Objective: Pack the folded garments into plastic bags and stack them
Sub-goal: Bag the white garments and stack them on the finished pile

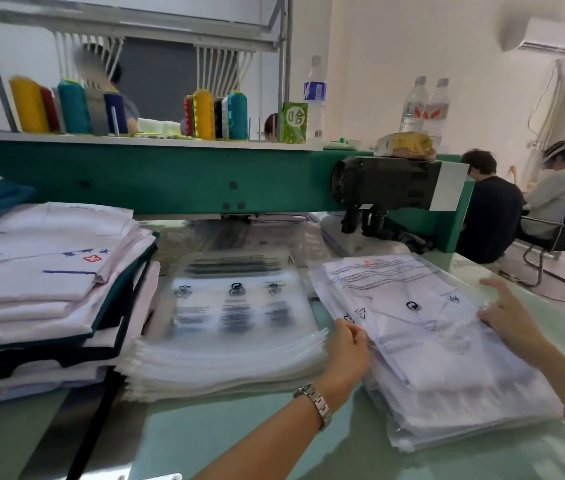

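Two hands are on one bag. My left hand [347, 344] pinches the left edge of the top bag [423, 317], its fingers [355, 332] curled round that edge. My right hand [507, 315] lies on the right edge of the same bag. Its fingers are spread and fairly straight and hold nothing. I think I keep both sides in hand because the bag is slippery and could slide off the ones below.

Inside the bag is a folded white garment [447, 355]. The bag lies on top of the packed pile [464, 410], at the right of the worktop [239, 441]. It looks a bit crooked on the pile, so I guess it needs a small push to line it up.

Empty bags [232, 327] lie in a flat heap in the middle, just beside the packed pile and near my left hand. That makes the next one easy to grab. Folded clothes [42, 282] wait in a tall stack at the left, just beside the empty bags. So the work seems to go from left to right: clothes, then bag, then pile. Many clothes are not packed yet, so I think a lot is left to do.
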Demonstrator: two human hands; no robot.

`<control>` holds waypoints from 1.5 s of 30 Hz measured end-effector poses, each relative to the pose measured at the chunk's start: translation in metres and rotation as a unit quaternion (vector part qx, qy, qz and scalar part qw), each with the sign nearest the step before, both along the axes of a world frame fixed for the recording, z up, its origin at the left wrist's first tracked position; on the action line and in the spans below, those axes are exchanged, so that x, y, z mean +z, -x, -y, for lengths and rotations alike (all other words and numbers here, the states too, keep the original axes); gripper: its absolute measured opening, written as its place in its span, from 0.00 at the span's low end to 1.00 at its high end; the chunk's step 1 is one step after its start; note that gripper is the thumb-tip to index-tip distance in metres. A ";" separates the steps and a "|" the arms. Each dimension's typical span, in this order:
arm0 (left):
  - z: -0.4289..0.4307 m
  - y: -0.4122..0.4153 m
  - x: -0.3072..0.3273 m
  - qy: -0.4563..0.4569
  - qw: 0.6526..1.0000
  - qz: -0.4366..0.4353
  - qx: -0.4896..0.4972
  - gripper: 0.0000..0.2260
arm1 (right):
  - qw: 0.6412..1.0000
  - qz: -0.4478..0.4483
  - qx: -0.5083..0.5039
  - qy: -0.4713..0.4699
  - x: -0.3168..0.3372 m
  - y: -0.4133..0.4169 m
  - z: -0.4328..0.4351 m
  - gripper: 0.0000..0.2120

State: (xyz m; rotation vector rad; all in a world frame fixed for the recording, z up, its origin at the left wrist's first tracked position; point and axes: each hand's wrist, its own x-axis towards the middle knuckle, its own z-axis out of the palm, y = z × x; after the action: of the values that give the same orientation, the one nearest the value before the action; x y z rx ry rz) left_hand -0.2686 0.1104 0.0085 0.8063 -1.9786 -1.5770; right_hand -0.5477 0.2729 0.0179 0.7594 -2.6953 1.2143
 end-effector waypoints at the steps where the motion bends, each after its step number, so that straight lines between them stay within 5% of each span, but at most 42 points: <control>1: -0.001 0.000 0.000 0.003 1.000 0.001 -0.002 0.04 | 0.996 -0.041 0.015 -0.083 -0.002 0.001 -0.001 0.20; 3: -0.001 0.000 -0.001 0.003 1.000 0.003 -0.003 0.03 | 0.973 -0.096 -0.001 -0.210 -0.005 0.001 -0.005 0.15; 10: -0.007 -0.012 0.017 0.038 0.995 0.021 -0.091 0.23 | 0.947 -0.088 -0.025 -0.308 -0.008 -0.023 -0.006 0.19; 14: -0.007 -0.037 0.019 0.138 0.984 -0.013 -0.112 0.25 | 0.909 -0.158 -0.090 -0.374 0.006 -0.040 0.007 0.20; 18: 0.010 -0.073 0.020 0.270 0.958 -0.056 -0.072 0.16 | 0.930 -0.224 -0.083 -0.280 0.024 -0.080 0.049 0.23; 21: 0.029 -0.101 0.018 0.458 0.888 -0.031 -0.016 0.16 | 0.943 -0.243 -0.006 -0.227 0.037 -0.128 0.088 0.24; 24: 0.049 -0.133 0.011 0.555 0.832 0.008 0.024 0.17 | 0.940 -0.244 0.086 -0.221 0.046 -0.183 0.127 0.25; 34: 0.118 -0.220 -0.002 0.584 0.771 0.150 0.206 0.14 | 0.908 -0.164 0.347 -0.171 0.019 -0.326 0.219 0.21; 38: 0.136 -0.242 -0.005 0.550 0.778 0.200 0.231 0.17 | 0.893 -0.140 0.409 -0.127 -0.002 -0.358 0.242 0.20; 45: 0.142 -0.259 -0.021 0.533 0.798 0.124 0.254 0.21 | 0.882 -0.158 0.433 -0.102 -0.030 -0.371 0.248 0.11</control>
State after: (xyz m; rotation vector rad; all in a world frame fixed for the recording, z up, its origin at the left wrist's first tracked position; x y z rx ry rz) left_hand -0.0095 -0.0313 -0.0129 0.9117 -2.1168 0.0589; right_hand -0.1770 0.0253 -0.0124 2.1245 -2.2360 0.7655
